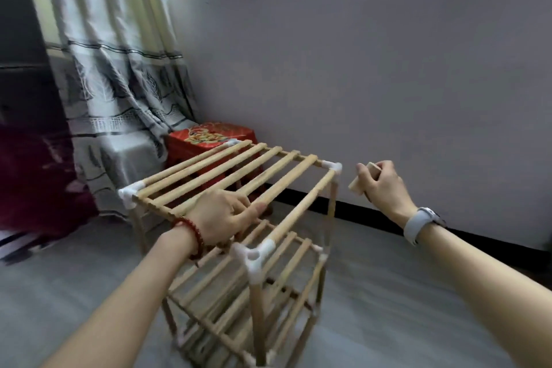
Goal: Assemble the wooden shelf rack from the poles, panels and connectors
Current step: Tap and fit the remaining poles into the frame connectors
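Observation:
The wooden shelf rack (268,188) stands upright on the floor with three slatted tiers joined by white plastic corner connectors (257,257). My left hand (227,215) rests on the top tier's slats near the front, its fingers curled over a slat. My right hand (383,185) hovers just right of the rack's far right corner connector (332,167) and grips a small wooden block (363,179). The block is apart from the rack.
A red patterned stool (209,137) stands behind the rack by the wall. Patterned curtains (119,84) hang at the left, with dark red fabric (35,182) beside them. The grey floor (418,323) spreads to the right, and a plain wall (388,84) runs behind.

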